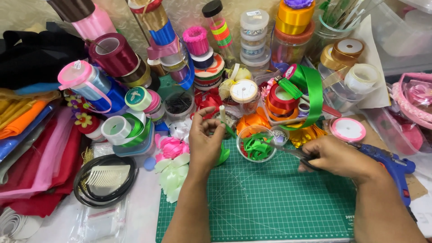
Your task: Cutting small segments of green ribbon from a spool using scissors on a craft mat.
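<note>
The left hand (pixel 204 139) pinches a small white stick (pixel 222 114) and holds it up over the green mat (pixel 270 202). The right hand (pixel 335 157) grips scissors (pixel 288 150), whose tips reach into a clear bowl (pixel 256 144) of green ribbon bits. A blue glue gun (pixel 389 162) lies just beside the right wrist.

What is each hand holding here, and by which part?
Left hand pinches a white stick near its lower end; right hand grips scissors by the handles.

Pale patterned wall (pixel 27 13) behind cluttered worktable (pixel 144 202).
</note>
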